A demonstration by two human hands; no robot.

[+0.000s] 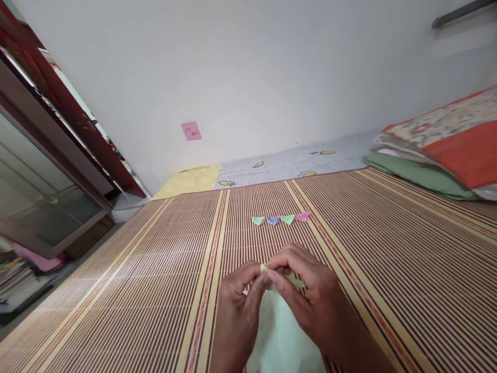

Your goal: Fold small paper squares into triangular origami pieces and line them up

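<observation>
Above the striped mat (155, 269), both hands (267, 282) pinch pale yellow paper (264, 268).

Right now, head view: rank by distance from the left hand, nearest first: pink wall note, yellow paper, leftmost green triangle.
From the left hand:
1. yellow paper: pinched in its fingertips, with the right hand on it too.
2. leftmost green triangle: on the striped mat, beyond the hands.
3. pink wall note: up on the wall, to the left.

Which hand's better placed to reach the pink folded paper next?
Probably your right hand: it's nearer that pink folded paper, though it and your left hand both pinch yellowish paper.
</observation>
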